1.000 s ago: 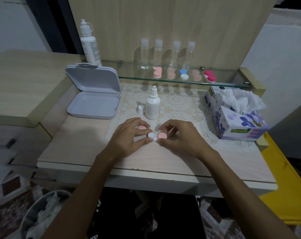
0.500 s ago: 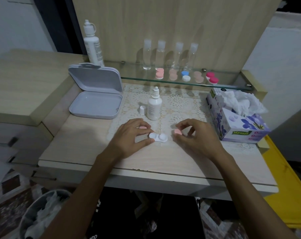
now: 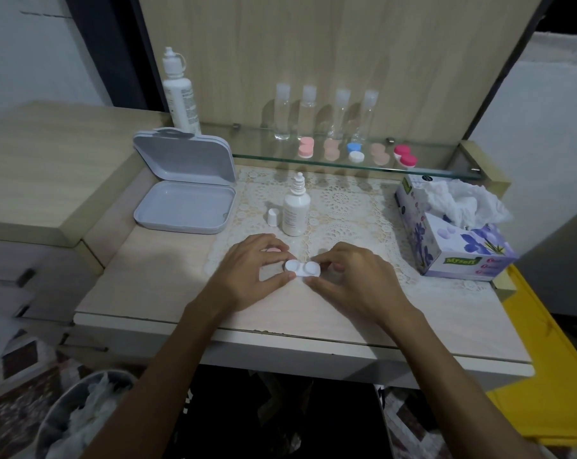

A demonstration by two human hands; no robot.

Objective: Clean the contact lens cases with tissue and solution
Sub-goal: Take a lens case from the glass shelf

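The contact lens case [image 3: 303, 269] lies on the counter [image 3: 154, 293] between both hands, left hand [image 3: 247, 270] pinching one end, right hand [image 3: 346, 279] the other. Probably light, stiff, slippery plastic; best gripped at the rims.

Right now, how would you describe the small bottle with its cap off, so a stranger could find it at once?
Start at the lace mat on the wooden table, in front of the glass shelf. Near the mat's left edge, just beyond the left hand, stands a small white dropper bottle. Unlike the taller white bottle behind the grey case, its nozzle is bare and its cap stands beside it.
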